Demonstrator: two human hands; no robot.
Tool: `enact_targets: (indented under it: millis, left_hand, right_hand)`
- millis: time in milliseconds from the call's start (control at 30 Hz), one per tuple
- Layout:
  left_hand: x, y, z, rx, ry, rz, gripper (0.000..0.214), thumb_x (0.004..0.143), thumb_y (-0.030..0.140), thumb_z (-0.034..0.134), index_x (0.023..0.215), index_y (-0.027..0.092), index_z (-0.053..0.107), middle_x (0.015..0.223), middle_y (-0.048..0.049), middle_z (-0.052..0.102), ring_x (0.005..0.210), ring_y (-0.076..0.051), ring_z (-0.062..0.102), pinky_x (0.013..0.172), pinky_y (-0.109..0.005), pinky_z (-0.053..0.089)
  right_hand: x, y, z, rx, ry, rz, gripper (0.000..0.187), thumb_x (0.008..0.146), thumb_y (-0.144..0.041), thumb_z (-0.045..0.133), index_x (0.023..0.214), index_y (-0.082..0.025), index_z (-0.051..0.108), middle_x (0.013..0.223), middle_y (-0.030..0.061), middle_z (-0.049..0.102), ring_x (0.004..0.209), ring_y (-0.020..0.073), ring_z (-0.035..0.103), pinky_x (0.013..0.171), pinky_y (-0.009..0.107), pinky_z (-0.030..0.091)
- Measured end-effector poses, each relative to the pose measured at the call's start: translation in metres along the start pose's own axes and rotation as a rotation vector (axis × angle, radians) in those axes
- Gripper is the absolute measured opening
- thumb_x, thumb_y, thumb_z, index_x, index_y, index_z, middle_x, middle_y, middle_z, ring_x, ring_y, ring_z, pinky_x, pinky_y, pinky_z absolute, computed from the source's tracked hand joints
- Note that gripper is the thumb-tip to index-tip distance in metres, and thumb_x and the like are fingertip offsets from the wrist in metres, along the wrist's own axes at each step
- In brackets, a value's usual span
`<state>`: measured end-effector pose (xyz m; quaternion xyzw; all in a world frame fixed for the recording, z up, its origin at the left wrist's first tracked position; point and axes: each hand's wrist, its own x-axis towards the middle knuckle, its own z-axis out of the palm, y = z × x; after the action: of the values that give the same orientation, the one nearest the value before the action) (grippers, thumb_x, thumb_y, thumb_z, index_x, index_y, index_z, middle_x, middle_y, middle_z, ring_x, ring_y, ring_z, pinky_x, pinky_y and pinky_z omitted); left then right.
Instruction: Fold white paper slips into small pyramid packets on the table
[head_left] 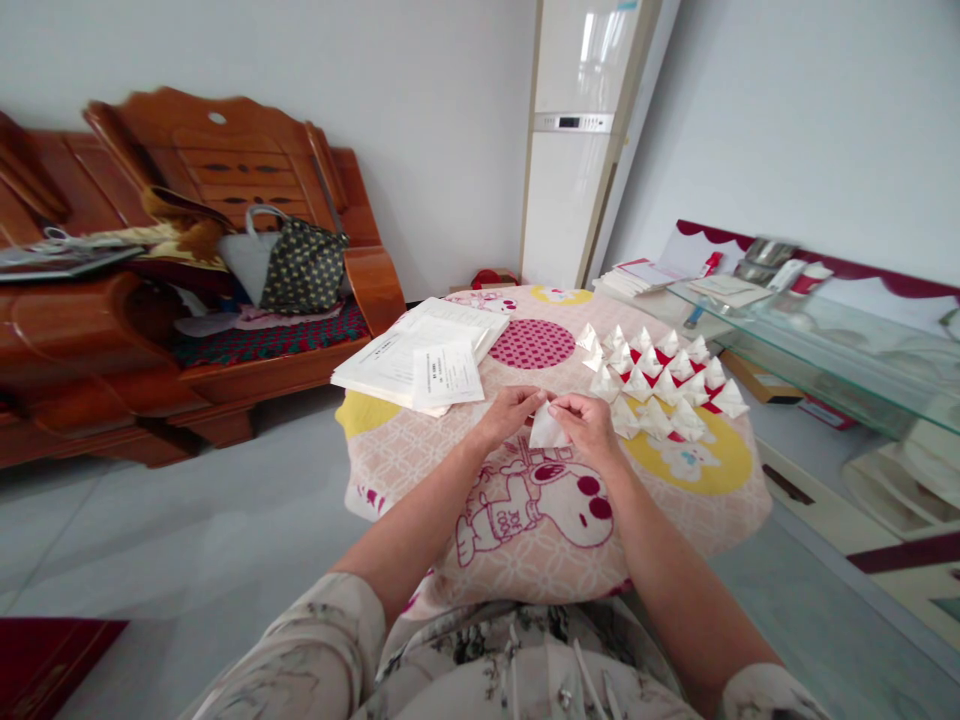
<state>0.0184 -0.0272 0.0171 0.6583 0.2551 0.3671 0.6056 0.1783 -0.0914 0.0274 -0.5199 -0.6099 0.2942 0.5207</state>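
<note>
A small piece of white paper (549,428) is held just above the cloth near the front of the round table. My right hand (586,425) pinches its upper edge, thumb and fingers closed. Close beside it, my left hand (511,412) has its fingers together at the paper's left corner; what lies between those fingertips is too small to make out. To the right stand several folded paper pieces (655,385) in rows, with pointed tops and bits of red between them. On the left lies a stack of printed sheets (405,345), topped by a smaller printed sheet (448,375).
A patterned pink cloth (532,560) covers the table. At right is a glass-topped cabinet (847,370) carrying metal bowls (765,258) and a pile of papers (641,277). A wooden bench (225,160) holding bags (304,265) stands left. Behind rises a tall white unit (570,190).
</note>
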Motion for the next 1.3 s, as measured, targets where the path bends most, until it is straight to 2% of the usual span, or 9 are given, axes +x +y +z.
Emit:
enact_targets:
  millis: [167, 333, 467, 567, 733, 933, 1167, 1300]
  left_hand:
    - [0.000, 0.000, 0.000, -0.031, 0.007, -0.026, 0.049, 0.081, 0.059, 0.065, 0.078, 0.010, 0.066, 0.068, -0.0004, 0.058, 0.063, -0.011, 0.054, 0.062, -0.025, 0.045]
    - [-0.002, 0.004, -0.002, -0.094, 0.058, -0.037, 0.045, 0.073, 0.055, 0.075, 0.072, 0.013, 0.060, 0.066, 0.0025, 0.054, 0.061, -0.010, 0.051, 0.062, -0.024, 0.046]
    - [-0.002, 0.005, -0.004, -0.076, 0.089, 0.023, 0.044, 0.074, 0.053, 0.076, 0.069, 0.013, 0.059, 0.063, 0.0026, 0.053, 0.058, -0.008, 0.047, 0.059, -0.023, 0.041]
    - [-0.002, 0.007, -0.006, -0.049, 0.115, 0.085, 0.042, 0.077, 0.052, 0.074, 0.070, 0.013, 0.059, 0.064, 0.0017, 0.053, 0.060, -0.009, 0.046, 0.059, -0.023, 0.038]
    - [-0.005, 0.016, -0.007, -0.100, 0.014, 0.097, 0.039, 0.077, 0.051, 0.075, 0.078, 0.014, 0.060, 0.072, 0.0006, 0.058, 0.067, -0.011, 0.052, 0.066, -0.025, 0.042]
    - [-0.007, 0.019, -0.008, -0.175, -0.149, 0.075, 0.041, 0.075, 0.050, 0.078, 0.086, 0.015, 0.059, 0.076, -0.0020, 0.063, 0.067, -0.013, 0.057, 0.064, -0.027, 0.046]
    - [-0.006, 0.018, -0.009, -0.260, -0.125, 0.050, 0.043, 0.071, 0.047, 0.082, 0.089, 0.015, 0.060, 0.075, -0.0016, 0.063, 0.063, -0.012, 0.059, 0.062, -0.026, 0.046]
    - [-0.006, 0.017, -0.010, -0.238, -0.092, 0.058, 0.043, 0.070, 0.046, 0.083, 0.088, 0.014, 0.061, 0.072, -0.0001, 0.062, 0.061, -0.010, 0.056, 0.059, -0.024, 0.043]
  right_hand:
    - [-0.001, -0.002, 0.000, -0.006, -0.003, 0.017, 0.021, 0.079, -0.037, 0.064, 0.072, -0.017, 0.069, 0.048, -0.0043, 0.051, 0.045, 0.0112, 0.044, 0.045, 0.024, 0.035]
    - [-0.001, 0.003, -0.003, 0.064, -0.030, 0.086, 0.024, 0.080, -0.039, 0.065, 0.073, -0.017, 0.068, 0.045, -0.0047, 0.051, 0.040, 0.0108, 0.044, 0.041, 0.023, 0.032]
    - [-0.001, 0.008, -0.005, 0.146, -0.105, 0.142, 0.024, 0.079, -0.040, 0.069, 0.075, -0.016, 0.069, 0.042, -0.0051, 0.052, 0.036, 0.0100, 0.044, 0.039, 0.022, 0.032]
    - [-0.001, 0.006, -0.006, 0.197, -0.124, 0.191, 0.023, 0.077, -0.038, 0.071, 0.071, -0.017, 0.067, 0.043, -0.0024, 0.057, 0.037, 0.0107, 0.047, 0.039, 0.022, 0.035]
    - [-0.001, -0.001, -0.008, 0.387, -0.110, 0.195, 0.023, 0.075, -0.038, 0.074, 0.069, -0.017, 0.066, 0.058, 0.0039, 0.068, 0.049, 0.0151, 0.061, 0.047, 0.025, 0.047]
    - [-0.003, -0.001, -0.010, 0.499, -0.173, 0.237, 0.026, 0.077, -0.042, 0.074, 0.075, -0.018, 0.063, 0.058, 0.0041, 0.070, 0.045, 0.0155, 0.061, 0.041, 0.024, 0.043]
    - [-0.003, -0.004, -0.009, 0.558, -0.154, 0.246, 0.026, 0.075, -0.041, 0.075, 0.075, -0.018, 0.062, 0.056, 0.0022, 0.068, 0.044, 0.0139, 0.060, 0.039, 0.022, 0.041]
    - [-0.003, 0.000, -0.010, 0.577, -0.301, 0.285, 0.032, 0.075, -0.038, 0.075, 0.097, -0.018, 0.066, 0.053, -0.0003, 0.067, 0.035, 0.0112, 0.052, 0.034, 0.020, 0.035]
